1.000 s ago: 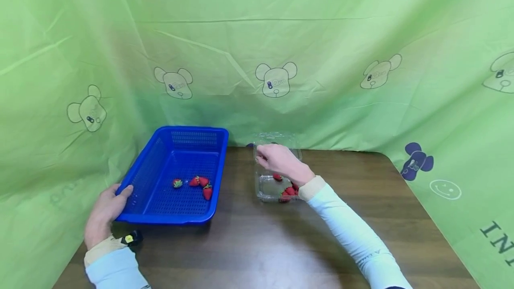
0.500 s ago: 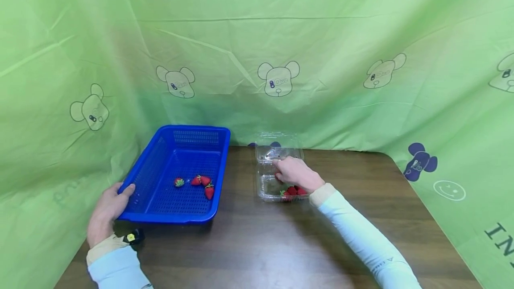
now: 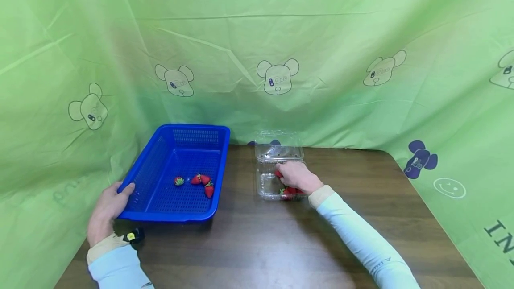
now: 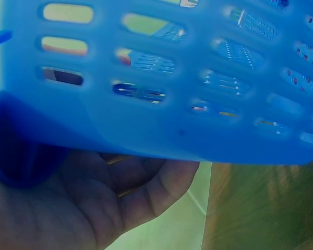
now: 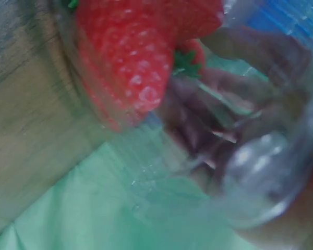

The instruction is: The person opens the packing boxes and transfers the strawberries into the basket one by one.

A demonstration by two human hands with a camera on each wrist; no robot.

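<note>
In the head view my left hand (image 3: 107,204) grips the left rim of a blue perforated basket (image 3: 141,164), thumb over the edge. The left wrist view shows curled fingers (image 4: 156,195) under the basket's slotted wall (image 4: 146,122). Several strawberries lie inside, one strawberry (image 3: 178,181) apart from the others. My right hand (image 3: 297,175) is in an open clear plastic clamshell box (image 3: 266,187), pinching a strawberry (image 3: 278,173) at its fingertips. More strawberries (image 3: 288,191) sit at the box's near right. The right wrist view shows large strawberries (image 5: 128,57) through clear plastic beside curled fingers.
Both containers stand on a brown wooden table (image 3: 249,244). The clamshell's raised lid (image 3: 279,151) leans toward the green curtain (image 3: 225,48) that encloses the table at the back and sides. A dark object with a yellow patch (image 3: 134,236) is at my left wrist.
My right hand has come down and to the right into the clamshell, its fingertips reaching the strawberry there. The left hand and the basket have stayed in place.
</note>
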